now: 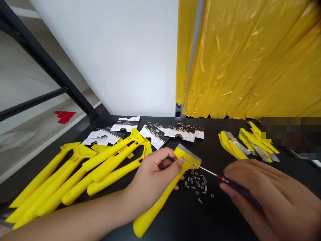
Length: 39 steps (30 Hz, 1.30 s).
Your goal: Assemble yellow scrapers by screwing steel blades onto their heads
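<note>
My left hand [156, 174] grips a yellow scraper [152, 214] near its head, with the thumb on the head's face. A metal blade edge [190, 153] shows along the scraper's far side. In my right hand [273, 194] is a screwdriver [223, 178] with a dark red handle. Its thin shaft reaches left, and the tip meets the scraper head beside my left thumb. Whether a screw sits under the tip is too small to tell. Loose small screws and nuts [198, 183] lie scattered on the black table just behind the scraper's handle.
Several yellow scraper handles [107, 167] lie piled at the left. Printed cards [179, 132] with cut-outs spread along the back of the black table [205, 221]. Yellow plates and metal blades [233, 145] lie at the right. A white panel and yellow sheeting [250, 60] stand behind.
</note>
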Available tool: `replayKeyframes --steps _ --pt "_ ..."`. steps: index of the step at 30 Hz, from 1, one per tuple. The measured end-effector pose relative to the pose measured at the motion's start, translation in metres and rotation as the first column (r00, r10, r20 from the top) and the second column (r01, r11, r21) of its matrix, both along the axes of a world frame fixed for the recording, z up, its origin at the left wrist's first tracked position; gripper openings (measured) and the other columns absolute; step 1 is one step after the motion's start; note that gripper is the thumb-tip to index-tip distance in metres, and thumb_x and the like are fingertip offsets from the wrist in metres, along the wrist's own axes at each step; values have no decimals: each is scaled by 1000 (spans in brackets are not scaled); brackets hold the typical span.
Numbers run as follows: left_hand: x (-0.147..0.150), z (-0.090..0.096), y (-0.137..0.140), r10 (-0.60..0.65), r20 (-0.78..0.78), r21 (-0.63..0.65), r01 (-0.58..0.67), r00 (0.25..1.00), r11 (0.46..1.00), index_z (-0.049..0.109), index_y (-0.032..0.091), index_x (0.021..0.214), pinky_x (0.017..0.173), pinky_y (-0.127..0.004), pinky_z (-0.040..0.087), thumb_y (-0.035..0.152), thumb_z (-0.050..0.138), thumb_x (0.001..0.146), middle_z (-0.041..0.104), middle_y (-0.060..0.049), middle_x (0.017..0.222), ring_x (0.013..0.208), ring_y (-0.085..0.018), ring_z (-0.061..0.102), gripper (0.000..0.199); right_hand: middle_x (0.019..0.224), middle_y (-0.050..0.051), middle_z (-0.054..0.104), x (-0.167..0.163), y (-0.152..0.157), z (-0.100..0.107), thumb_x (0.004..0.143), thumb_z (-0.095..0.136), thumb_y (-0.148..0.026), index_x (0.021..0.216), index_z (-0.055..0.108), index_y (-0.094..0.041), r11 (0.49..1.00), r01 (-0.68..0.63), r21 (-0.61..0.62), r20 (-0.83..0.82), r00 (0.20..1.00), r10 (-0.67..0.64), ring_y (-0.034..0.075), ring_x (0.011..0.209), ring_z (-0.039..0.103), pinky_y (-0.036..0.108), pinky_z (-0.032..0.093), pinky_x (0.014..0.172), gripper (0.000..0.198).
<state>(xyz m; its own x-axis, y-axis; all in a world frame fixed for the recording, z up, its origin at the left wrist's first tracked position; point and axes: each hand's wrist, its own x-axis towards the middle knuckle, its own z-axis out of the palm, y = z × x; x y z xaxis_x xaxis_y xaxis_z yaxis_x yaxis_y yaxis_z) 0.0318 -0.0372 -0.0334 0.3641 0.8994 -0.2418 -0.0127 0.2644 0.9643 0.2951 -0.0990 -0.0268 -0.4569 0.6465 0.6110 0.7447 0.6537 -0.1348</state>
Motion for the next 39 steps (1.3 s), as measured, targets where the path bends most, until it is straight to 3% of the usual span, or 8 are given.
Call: replayKeyframes --steps 5,8,12,16,28,32,36,39 --pt "0 1 0 -1 -4 14 1 1000 1000 64 23 91 59 -24 65 50 85 97 66 3 73 78 -19 76 35 117 9 82 0 0 1 108 64 -17 130 65 -25 999 33 -11 23 999 -33 32 102 81 43 64 81 23" --pt "0 1 1 -8 -19 17 8 1000 1000 65 22 91 59 -25 65 51 85 97 68 1 74 78 -19 75 35 105 5 82 1 -1 2 108 62 -14 121 65 -26 999 -18 -45 38 999 20 29 92 81 41 62 76 17" --pt "0 3 1 -4 -16 23 5 1000 1000 65 22 91 60 -25 65 50 85 97 67 2 73 78 -19 75 35 114 9 82 -1 0 5 109 62 -18 132 63 -22 1000 27 -2 -3 1000 -27 29 98 80 43 62 82 23" --pt "1 2 0 -3 -23 34 3 1000 999 65 22 91 60 -25 65 51 84 98 67 2 73 78 -20 76 35 102 5 82 -1 1 5 109 59 -12 117 63 -25 998 -30 -52 20 999 31 26 88 79 40 59 75 16" --pt "-1 -2 0 8 -1 102 -7 1000 995 68 22 96 62 -24 66 50 82 102 66 2 77 81 -20 76 31 109 8 81 -3 3 8 114 57 -25 125 64 -22 997 57 -59 33 998 -56 27 93 80 41 60 76 14" --pt "-2 -1 1 14 -22 192 -9 1000 981 71 23 103 67 -27 67 44 81 103 68 0 85 80 -17 69 24 109 5 84 2 6 4 114 58 -19 126 66 -24 998 6 -69 69 998 -2 26 92 81 41 59 79 15" --pt "-4 1 2 49 -65 345 -24 997 938 69 23 101 66 -27 64 38 78 105 67 -2 96 78 -16 66 18 104 3 85 9 2 -5 112 65 -22 127 68 -25 996 79 -28 59 995 -77 27 83 81 44 58 79 16" --pt "-7 6 3 113 -139 504 -28 984 863 69 23 97 66 -25 61 32 77 105 65 -3 105 82 -15 66 15 98 0 83 8 0 -7 115 61 -30 125 67 -28 968 113 -225 -42 991 -125 22 76 79 35 57 65 11"
